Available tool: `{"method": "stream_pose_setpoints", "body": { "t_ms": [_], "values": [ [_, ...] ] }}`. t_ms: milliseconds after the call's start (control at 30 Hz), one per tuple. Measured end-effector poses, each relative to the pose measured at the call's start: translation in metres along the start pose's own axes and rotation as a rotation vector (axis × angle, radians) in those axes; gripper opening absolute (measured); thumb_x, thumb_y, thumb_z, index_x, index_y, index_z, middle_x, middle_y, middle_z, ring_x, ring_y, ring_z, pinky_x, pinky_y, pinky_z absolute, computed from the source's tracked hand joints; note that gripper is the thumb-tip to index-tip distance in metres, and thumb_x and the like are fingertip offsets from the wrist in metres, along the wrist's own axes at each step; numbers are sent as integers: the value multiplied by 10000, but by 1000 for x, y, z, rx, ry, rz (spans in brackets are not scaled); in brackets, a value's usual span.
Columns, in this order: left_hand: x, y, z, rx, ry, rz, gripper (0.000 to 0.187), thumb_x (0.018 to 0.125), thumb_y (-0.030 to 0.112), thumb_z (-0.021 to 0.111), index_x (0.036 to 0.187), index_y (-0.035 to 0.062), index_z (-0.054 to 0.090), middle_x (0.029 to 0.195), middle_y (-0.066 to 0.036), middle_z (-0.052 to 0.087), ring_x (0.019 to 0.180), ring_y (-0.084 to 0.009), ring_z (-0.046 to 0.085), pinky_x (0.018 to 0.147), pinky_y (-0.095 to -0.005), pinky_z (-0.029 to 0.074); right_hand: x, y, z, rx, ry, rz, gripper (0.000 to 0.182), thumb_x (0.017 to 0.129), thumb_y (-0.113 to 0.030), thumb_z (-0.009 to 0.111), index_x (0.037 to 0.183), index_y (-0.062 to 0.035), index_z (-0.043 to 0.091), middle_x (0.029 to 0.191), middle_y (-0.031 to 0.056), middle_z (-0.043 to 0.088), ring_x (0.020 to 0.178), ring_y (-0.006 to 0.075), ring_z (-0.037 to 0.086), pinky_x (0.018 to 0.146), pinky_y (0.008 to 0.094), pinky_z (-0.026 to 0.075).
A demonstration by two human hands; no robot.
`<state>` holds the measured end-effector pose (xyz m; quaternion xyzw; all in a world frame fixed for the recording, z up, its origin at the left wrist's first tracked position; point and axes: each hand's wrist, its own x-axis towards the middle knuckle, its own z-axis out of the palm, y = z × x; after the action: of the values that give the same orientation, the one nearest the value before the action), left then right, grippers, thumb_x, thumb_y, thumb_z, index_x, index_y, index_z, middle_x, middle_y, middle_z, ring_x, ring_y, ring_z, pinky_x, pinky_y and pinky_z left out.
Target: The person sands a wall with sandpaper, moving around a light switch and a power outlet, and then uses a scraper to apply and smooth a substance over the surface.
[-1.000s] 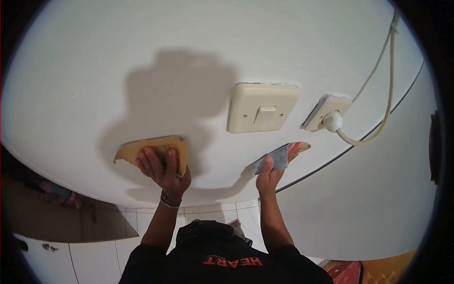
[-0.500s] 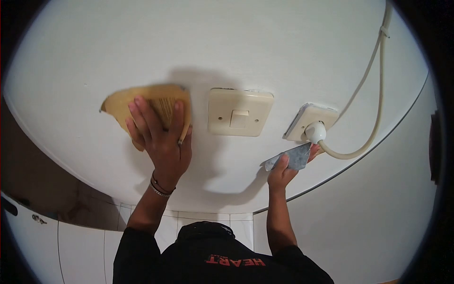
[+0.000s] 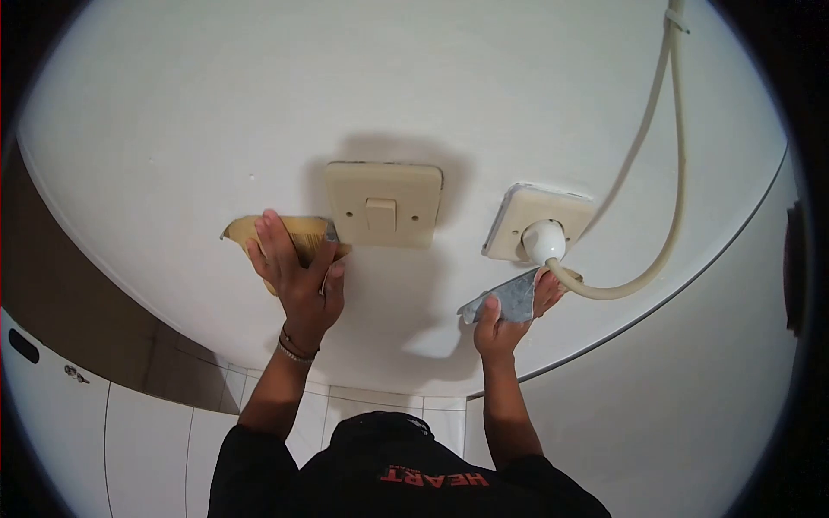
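Observation:
My left hand [image 3: 302,276] presses a tan sheet [image 3: 244,228], which looks like sandpaper, against the white wall [image 3: 259,104]. Its fingers lie over the sheet, just left of and below the cream light switch [image 3: 381,211]. In my right hand [image 3: 509,324] is a grey folded sheet or plate [image 3: 509,300], thumb on its near face. That hand is under the cream socket [image 3: 527,207], where a white plug [image 3: 544,242] sits. The fingers behind the grey piece are partly hidden.
A pale cable [image 3: 680,173] loops from the plug up the right side. White cabinet doors [image 3: 147,440] with a key in a lock [image 3: 76,374] are at lower left. White tiles [image 3: 345,413] show below the wall.
My left hand and the tan sheet have moved down, closer to the switch. The switch, socket and my right hand appear slightly further left in the view.

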<state>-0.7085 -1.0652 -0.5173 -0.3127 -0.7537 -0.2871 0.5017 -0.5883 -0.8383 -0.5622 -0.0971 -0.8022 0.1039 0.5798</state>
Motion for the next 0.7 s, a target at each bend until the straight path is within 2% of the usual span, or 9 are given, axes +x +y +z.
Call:
{"method": "stream_pose_setpoints", "body": {
  "t_ms": [167, 233, 333, 367, 467, 500, 533, 633, 700],
  "values": [
    [-13, 5, 5, 2, -26, -45, 393, 909, 319, 327, 1139, 59, 510, 1376, -273, 102, 1277, -426, 84, 1004, -519, 28, 0, 3, 5, -22, -5, 14, 704, 829, -393, 396, 1295, 97, 196, 1373, 250, 124, 1290, 387, 27, 1003, 526, -6],
    [-24, -5, 12, -9, 51, -45, 404, 918, 311, 312, 1178, 54, 482, 1384, -254, 106, 1277, -420, 94, 1004, -515, 25, 0, 4, 5, -5, 14, 22, 713, 819, -402, 413, 1295, 90, 211, 1370, 245, 144, 1293, 371, 49, 1004, 527, 5],
    [10, -6, 7, 52, 129, -41, 430, 922, 312, 290, 1195, 30, 465, 1389, -244, 105, 1280, -413, 98, 1006, -506, 35, 1, 5, 5, 10, 8, -38, 675, 822, -326, 415, 1316, 58, 161, 1396, 185, 124, 1302, 354, 7, 1018, 488, -54],
    [30, -3, 1, 68, 147, -19, 487, 924, 337, 258, 1198, -19, 446, 1393, -233, 108, 1282, -409, 94, 1008, -496, 38, 1, 6, 5, 10, 10, -37, 675, 822, -326, 415, 1316, 58, 161, 1396, 185, 124, 1302, 354, 7, 1018, 488, -54],
    [62, 4, -7, 83, 178, -40, 545, 925, 362, 229, 1177, -73, 441, 1394, -230, 105, 1282, -410, 92, 1009, -492, 39, 0, 6, 7, 0, 7, -21, 682, 820, -338, 419, 1317, 53, 164, 1393, 186, 132, 1303, 355, 8, 1020, 484, -53],
    [58, 3, -3, 89, 198, -24, 487, 925, 354, 251, 1217, 11, 437, 1392, -233, 111, 1279, -411, 105, 1007, -500, 45, 0, 5, 7, -7, 11, -22, 683, 820, -344, 416, 1319, 49, 165, 1394, 185, 131, 1303, 354, 10, 1020, 486, -51],
    [48, 3, 2, 87, 196, -23, 487, 925, 354, 251, 1217, 11, 437, 1392, -233, 111, 1279, -411, 105, 1007, -500, 45, 0, 5, 7, -16, 14, -23, 683, 821, -350, 414, 1320, 45, 165, 1395, 183, 129, 1303, 354, 12, 1020, 487, -48],
    [-4, 1, 16, 56, 127, -1, 381, 922, 322, 294, 1270, 209, 399, 1384, -243, 129, 1274, -412, 135, 1002, -519, 62, -1, 5, 7, 5, 17, -12, 683, 826, -360, 406, 1323, 40, 163, 1397, 179, 129, 1303, 353, 13, 1021, 488, -47],
    [2, -6, 12, 67, 129, 34, 389, 922, 327, 290, 1268, 190, 402, 1382, -247, 129, 1274, -414, 131, 1002, -520, 60, -2, 8, 10, -6, 14, -20, 685, 827, -360, 407, 1324, 42, 159, 1399, 176, 124, 1303, 352, 10, 1020, 488, -48]
  ]
}}
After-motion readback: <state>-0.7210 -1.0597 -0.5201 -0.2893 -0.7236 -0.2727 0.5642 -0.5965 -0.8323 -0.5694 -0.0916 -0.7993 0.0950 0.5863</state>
